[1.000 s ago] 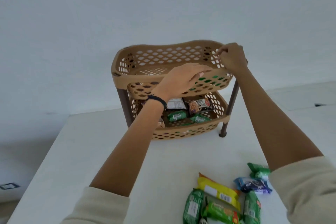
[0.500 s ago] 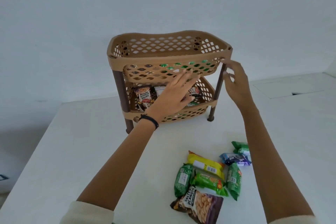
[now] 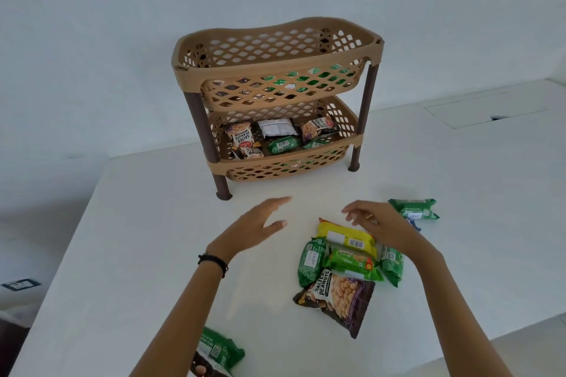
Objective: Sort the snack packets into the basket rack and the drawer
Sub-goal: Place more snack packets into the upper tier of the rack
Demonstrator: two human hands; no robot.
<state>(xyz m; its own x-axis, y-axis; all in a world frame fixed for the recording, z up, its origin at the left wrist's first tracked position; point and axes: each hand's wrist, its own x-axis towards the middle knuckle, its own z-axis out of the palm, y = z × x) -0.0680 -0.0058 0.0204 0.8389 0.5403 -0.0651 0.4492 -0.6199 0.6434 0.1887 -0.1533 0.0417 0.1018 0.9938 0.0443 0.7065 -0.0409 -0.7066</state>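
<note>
A tan two-tier basket rack (image 3: pixel 277 66) on dark brown legs stands at the back of the white table (image 3: pixel 153 254). Its lower tier holds several packets, among them a salted peanuts packet (image 3: pixel 240 135) and a green packet (image 3: pixel 283 144). Green packets show through the upper tier's lattice. A pile of packets lies in front: a yellow packet (image 3: pixel 346 236), a salted peanuts packet (image 3: pixel 340 297), green packets (image 3: pixel 311 260). My left hand (image 3: pixel 257 226) hovers open left of the pile. My right hand (image 3: pixel 376 223) is open just above the yellow packet, holding nothing.
A green packet (image 3: pixel 413 208) lies apart at the right, with a blue packet mostly hidden behind my right hand. Another green packet (image 3: pixel 219 349) sits at the near edge under my left forearm. A flush panel (image 3: pixel 490 110) is set into the surface at the far right.
Both hands have left the basket rack and come down toward the packet pile on the table. The view has tilted down and pulled back, showing more of the table.
</note>
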